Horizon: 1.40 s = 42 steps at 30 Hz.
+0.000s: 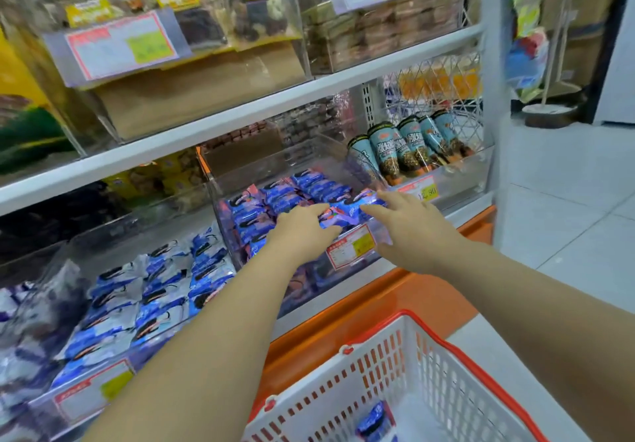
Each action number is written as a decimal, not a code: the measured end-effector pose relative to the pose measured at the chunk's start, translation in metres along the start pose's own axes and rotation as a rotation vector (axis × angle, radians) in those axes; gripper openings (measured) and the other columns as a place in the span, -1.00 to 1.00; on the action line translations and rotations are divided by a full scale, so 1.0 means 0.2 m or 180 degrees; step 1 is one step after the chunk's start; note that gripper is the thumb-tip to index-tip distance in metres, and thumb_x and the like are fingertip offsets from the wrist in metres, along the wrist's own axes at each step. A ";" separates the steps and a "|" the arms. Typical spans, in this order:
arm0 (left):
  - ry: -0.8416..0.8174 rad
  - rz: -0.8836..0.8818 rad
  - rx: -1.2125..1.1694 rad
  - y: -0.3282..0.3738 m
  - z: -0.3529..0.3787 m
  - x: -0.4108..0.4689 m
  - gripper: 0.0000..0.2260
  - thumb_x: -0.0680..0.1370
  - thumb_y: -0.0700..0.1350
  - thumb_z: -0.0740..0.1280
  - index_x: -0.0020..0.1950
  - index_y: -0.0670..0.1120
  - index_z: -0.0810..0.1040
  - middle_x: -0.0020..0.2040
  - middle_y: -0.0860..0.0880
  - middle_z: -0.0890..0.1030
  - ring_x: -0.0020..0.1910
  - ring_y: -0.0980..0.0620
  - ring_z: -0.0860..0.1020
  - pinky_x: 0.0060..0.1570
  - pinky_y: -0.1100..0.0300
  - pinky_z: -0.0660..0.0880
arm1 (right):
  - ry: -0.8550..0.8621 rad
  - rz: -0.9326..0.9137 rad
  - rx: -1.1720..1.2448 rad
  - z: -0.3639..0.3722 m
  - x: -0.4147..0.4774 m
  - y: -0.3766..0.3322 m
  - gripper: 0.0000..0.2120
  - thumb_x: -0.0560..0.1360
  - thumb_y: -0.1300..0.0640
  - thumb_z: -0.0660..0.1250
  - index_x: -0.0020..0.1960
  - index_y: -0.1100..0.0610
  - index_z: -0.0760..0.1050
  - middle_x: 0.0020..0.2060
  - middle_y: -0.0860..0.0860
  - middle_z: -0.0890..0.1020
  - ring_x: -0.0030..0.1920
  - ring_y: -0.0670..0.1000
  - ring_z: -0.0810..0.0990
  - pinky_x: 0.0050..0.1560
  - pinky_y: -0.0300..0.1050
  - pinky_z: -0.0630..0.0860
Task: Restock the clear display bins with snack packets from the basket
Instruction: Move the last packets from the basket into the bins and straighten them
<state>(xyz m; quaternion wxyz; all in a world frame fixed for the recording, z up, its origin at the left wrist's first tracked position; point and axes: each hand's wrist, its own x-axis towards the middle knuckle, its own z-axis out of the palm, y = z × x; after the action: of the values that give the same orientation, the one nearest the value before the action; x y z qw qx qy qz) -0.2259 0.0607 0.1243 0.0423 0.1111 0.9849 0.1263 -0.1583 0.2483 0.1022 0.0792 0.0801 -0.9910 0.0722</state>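
- Shelf (240,118): white. Its upper tiers are blurred and I cannot make out their stock.
- Left bin (86,404): clear and heaped with blue-and-white packs. Its left end is cut off by the frame.
- Middle bin (225,235): clear and filled with blue packs (275,201). Both forearms hide part of its front wall.
- Basket (446,348): white with a red rim, at bottom right, with its lower part out of frame. I see one blue spare (374,421) inside, only partly in view.
- Left hand (302,232): over the middle bin's front, fingers laid flat on the pile and grasping nothing. The palm is hidden.
- Right hand (409,232): near the left hand, fingers stretched loose and holding nothing.
- Packet (338,216): blue, on top of the pile at the bin's front. It lies between the hands, with fingertips of both touching it. I cannot read its print.
- Tag (350,245): red-edged, on the bin front just below the packet, too blurred to read.
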 end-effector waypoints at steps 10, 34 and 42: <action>-0.0220 0.0037 0.0366 0.04 0.06 -0.09 -0.46 0.65 0.24 -0.10 0.61 0.15 -0.10 0.58 0.01 0.03 0.54 -0.15 0.03 0.46 -0.20 0.11 | 0.0064 0.0072 0.0075 0.04 -0.02 -0.02 -0.30 0.57 -0.07 0.27 0.59 -0.05 0.00 0.59 0.03 -0.03 0.57 0.12 -0.05 0.52 0.20 0.06; -0.1779 0.0341 0.0205 -0.53 1.56 -0.94 -0.68 0.61 -0.11 0.19 0.35 0.07 0.48 0.32 -0.02 0.50 0.22 -0.11 0.52 0.12 0.01 0.50 | -0.2903 -0.0828 -0.0422 1.19 -0.72 -0.15 -0.68 0.57 0.13 0.20 0.31 0.10 0.46 0.21 0.10 0.54 0.20 0.14 0.54 0.19 0.04 0.52; -0.1855 0.1037 0.0820 -0.54 1.84 -0.90 -0.48 0.52 -0.26 0.28 0.48 -0.03 0.30 0.45 -0.08 0.28 0.35 -0.17 0.35 0.11 -0.07 0.47 | -0.3389 -0.0512 -0.0018 1.49 -0.78 -0.22 -0.63 0.59 0.04 0.24 0.36 0.13 0.42 0.27 0.12 0.50 0.27 0.13 0.49 0.22 0.01 0.48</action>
<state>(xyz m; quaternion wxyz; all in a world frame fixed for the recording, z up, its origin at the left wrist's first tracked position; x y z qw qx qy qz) -0.0324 0.0060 -0.2480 0.2864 0.3025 0.9086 -0.0309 -0.0414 0.1822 -0.2103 -0.4287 0.1810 -0.8851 0.0126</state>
